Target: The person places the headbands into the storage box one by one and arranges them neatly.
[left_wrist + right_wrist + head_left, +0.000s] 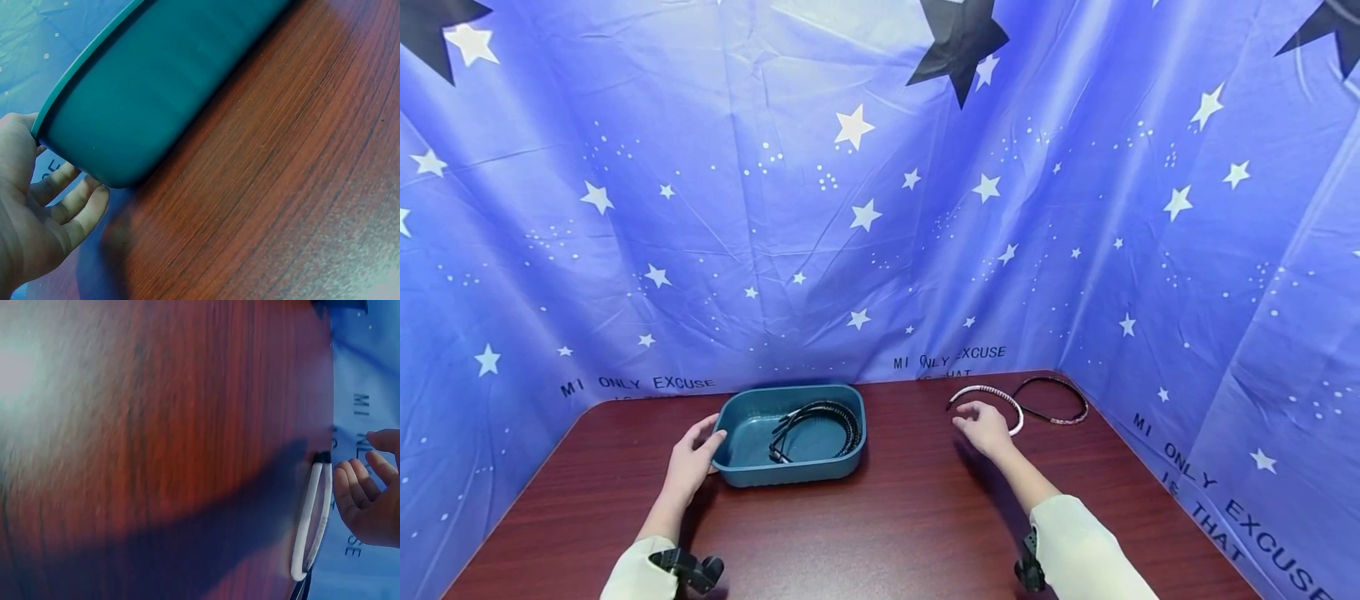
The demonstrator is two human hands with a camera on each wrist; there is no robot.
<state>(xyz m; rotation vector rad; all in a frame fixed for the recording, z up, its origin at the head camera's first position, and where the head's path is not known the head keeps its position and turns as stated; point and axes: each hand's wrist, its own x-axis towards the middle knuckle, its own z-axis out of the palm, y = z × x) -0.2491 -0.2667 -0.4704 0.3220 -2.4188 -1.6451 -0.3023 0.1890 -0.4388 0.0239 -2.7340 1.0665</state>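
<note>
A teal plastic basin [786, 475] stands on the left part of the table, with several black headbands [848, 423] lying together in its right half. My left hand [691, 457] holds the basin's left end, thumb over the rim and fingers against the outside wall, as the left wrist view also shows. Over the right side of the table, my right hand [985, 427] hovers with loosely bent fingers and nothing in them. Close by it lies a white headband [304, 525] with black tips. In the head view the hand partly covers this headband.
A thin dark patterned headband [1075, 419] lies at the far right corner, beside the white one. The dark red wooden table [865, 533] is bordered by a blue star-printed curtain [805, 217] at the back and sides. Black wrist cameras sit at both sleeves.
</note>
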